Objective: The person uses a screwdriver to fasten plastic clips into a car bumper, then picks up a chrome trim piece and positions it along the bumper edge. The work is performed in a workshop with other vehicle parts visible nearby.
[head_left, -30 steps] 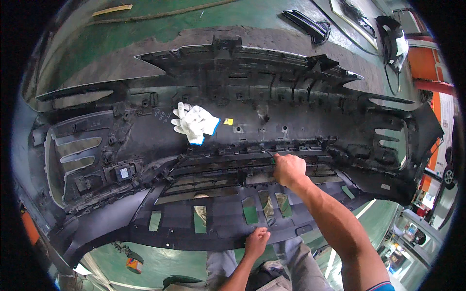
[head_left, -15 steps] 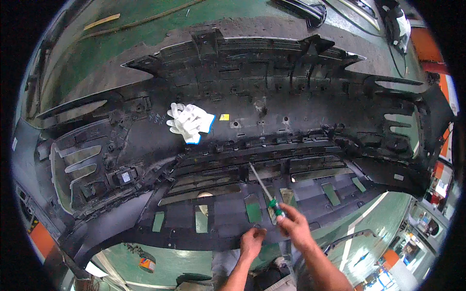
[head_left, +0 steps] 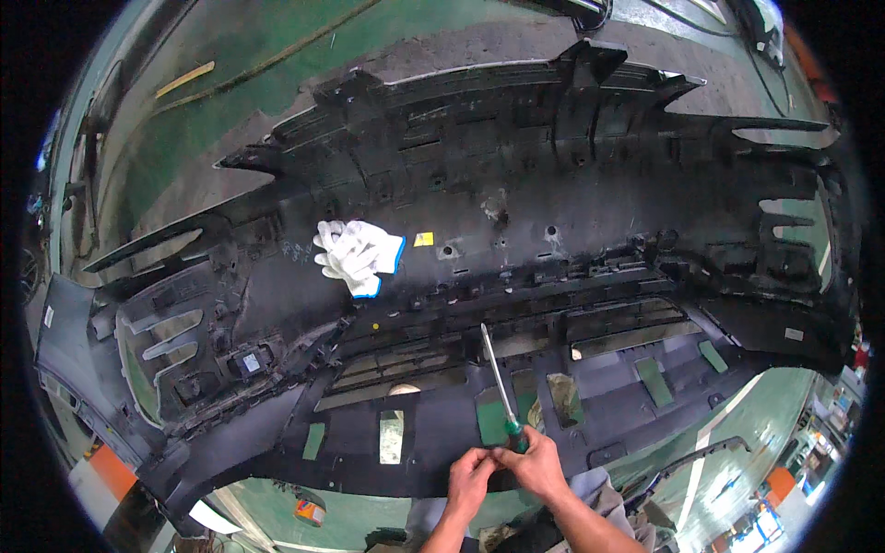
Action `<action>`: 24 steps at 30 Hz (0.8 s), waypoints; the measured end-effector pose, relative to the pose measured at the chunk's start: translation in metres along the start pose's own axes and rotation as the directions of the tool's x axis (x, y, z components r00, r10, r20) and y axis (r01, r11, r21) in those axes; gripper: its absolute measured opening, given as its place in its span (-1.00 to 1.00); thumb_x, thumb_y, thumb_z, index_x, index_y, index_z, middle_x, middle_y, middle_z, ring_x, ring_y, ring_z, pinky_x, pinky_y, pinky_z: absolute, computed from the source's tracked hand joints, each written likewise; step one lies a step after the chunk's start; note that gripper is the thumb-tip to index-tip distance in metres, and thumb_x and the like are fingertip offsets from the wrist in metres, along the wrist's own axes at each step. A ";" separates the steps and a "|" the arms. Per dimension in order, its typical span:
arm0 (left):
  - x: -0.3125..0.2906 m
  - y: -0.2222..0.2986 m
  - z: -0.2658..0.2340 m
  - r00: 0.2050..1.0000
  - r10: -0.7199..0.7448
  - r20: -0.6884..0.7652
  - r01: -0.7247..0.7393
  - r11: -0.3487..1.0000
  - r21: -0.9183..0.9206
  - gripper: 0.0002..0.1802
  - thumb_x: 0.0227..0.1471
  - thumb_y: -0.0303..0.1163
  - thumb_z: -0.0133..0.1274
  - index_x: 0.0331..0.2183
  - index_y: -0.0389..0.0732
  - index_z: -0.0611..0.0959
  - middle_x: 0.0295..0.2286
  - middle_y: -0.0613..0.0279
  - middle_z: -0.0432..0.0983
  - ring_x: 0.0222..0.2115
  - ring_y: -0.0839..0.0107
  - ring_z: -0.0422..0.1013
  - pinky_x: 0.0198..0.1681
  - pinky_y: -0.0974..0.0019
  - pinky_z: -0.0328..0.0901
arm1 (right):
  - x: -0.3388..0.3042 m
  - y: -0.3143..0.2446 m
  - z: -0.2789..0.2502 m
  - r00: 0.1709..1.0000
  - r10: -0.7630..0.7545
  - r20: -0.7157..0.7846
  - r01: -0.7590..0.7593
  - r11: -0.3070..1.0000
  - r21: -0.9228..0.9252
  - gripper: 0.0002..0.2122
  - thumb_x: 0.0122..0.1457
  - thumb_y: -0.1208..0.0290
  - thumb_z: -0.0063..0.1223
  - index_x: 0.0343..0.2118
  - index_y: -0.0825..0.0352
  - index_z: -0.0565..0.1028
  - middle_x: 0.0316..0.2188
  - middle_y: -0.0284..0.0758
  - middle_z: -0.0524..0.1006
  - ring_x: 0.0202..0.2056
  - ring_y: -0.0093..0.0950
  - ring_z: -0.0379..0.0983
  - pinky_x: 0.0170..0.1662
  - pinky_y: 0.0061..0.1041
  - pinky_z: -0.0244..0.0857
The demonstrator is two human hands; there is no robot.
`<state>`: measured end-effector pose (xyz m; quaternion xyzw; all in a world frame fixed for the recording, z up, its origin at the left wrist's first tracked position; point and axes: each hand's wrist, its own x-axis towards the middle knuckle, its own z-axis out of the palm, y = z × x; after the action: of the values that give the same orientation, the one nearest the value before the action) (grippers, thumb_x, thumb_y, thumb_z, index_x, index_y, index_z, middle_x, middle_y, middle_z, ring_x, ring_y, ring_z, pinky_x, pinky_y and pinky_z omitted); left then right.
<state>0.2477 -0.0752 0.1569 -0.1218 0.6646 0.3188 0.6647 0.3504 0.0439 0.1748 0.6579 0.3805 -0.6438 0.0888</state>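
Head view: large blk moulded-plastic car bumper cover (head_left: 466,203) spans nearly the full width, its inner side facing up. R hand (head_left: 542,465), bare, has its fingers closed round the green handle of a long screwdriver w/ thin straight steel shaft (head_left: 499,378). Screwdriver sits over the bumper's near half, approx. mid-width, handle toward the person, shaft pointing away & a bit L, tip over the slatted grille section; can't tell if the tip touches. L hand (head_left: 468,475), also bare, is at the bumper's near edge, just L of R hand, fingertips right up against it; its fingers are bent & bunched, can't tell if they pinch anything.

On the bumper, L of its middle: pair of white knit work gloves w/ blue cuff edges (head_left: 355,253), lying overlapped. Just R of them, small yellow square sticker (head_left: 423,240) on the bumper. Tiny yellow round dot (head_left: 375,326) farther toward the bumper's near side. Row of rect. cut-outs along the bumper's near panel, green floor (head_left: 387,511) showing beyond its edge. Small orange can-like container (head_left: 309,511) on the floor, near side of bumper, to the L. Thin pale wooden strip (head_left: 185,79) on the floor past the bumper's far L.
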 end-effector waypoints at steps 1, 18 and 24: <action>0.001 0.001 0.001 0.999 0.047 0.015 -0.047 0.999 -0.023 -0.80 0.27 -0.43 0.04 -0.18 -0.37 0.63 -0.28 0.23 0.60 -0.24 0.48 0.51 -0.07 0.36 0.41 | 0.001 -0.001 -0.001 0.999 -0.004 -0.048 0.002 0.999 -0.049 -0.68 0.03 0.29 0.38 -0.29 0.41 0.53 -0.50 -0.20 0.59 -0.43 -0.42 0.55 -0.29 -0.37 0.40; -0.005 0.008 0.015 0.987 0.160 0.010 -0.156 0.970 -0.185 -0.74 0.23 -0.48 0.08 -0.08 -0.37 0.67 -0.28 0.30 0.63 -0.23 0.56 0.50 -0.07 0.43 0.38 | 0.007 -0.016 -0.008 0.996 0.090 0.013 -0.091 0.969 0.229 -0.81 0.07 0.45 0.33 -0.32 0.43 0.58 -0.45 -0.30 0.65 -0.42 -0.60 0.56 -0.33 -0.50 0.46; -0.007 0.017 0.015 0.978 0.208 -0.014 -0.208 0.971 -0.121 -0.76 0.22 -0.52 0.10 -0.09 -0.35 0.69 -0.32 0.35 0.59 -0.26 0.58 0.49 -0.11 0.46 0.36 | 0.006 -0.025 -0.013 0.993 0.072 0.091 -0.108 0.869 0.484 -0.84 0.10 0.56 0.29 -0.29 0.44 0.53 -0.41 -0.30 0.64 -0.41 -0.58 0.56 -0.34 -0.54 0.47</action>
<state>0.2510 -0.0551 0.1690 -0.0919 0.6536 0.4266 0.6184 0.3443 0.0719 0.1808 0.6529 0.1716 -0.7368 -0.0367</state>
